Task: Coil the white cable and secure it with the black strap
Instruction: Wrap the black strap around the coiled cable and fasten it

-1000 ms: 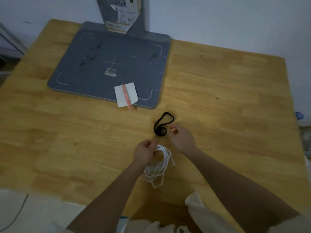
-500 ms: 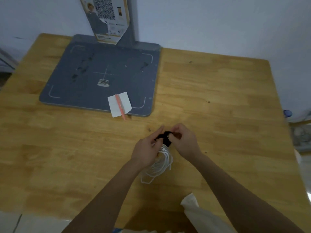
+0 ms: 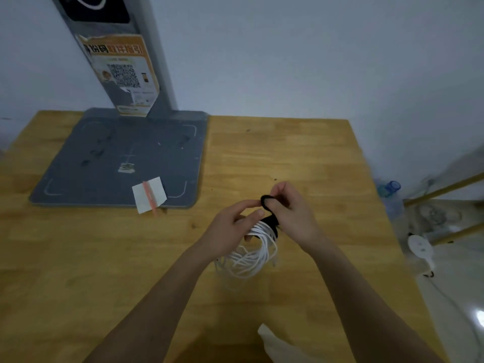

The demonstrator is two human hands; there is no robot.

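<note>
The white cable (image 3: pixel 251 255) hangs as a loose bundle of loops above the wooden table (image 3: pixel 104 258), bunched at its top end. My left hand (image 3: pixel 230 226) grips that top of the coil from the left. The black strap (image 3: pixel 269 210) wraps around the bunched top, and a loop of it stands up between my thumbs. My right hand (image 3: pixel 293 208) pinches the strap from the right, fingers closed on it. The part of the strap under my right fingers is hidden.
A grey base plate (image 3: pixel 123 158) with an upright post (image 3: pixel 123 72) stands at the back left. A white card with an orange pen (image 3: pixel 149 193) lies on its front edge. The table's right edge drops to a floor with a bottle (image 3: pixel 390 188) and clutter.
The strap has left the table and is now round the top of the coil. Both hands rose slightly and came together on it. The camera tilted up.
</note>
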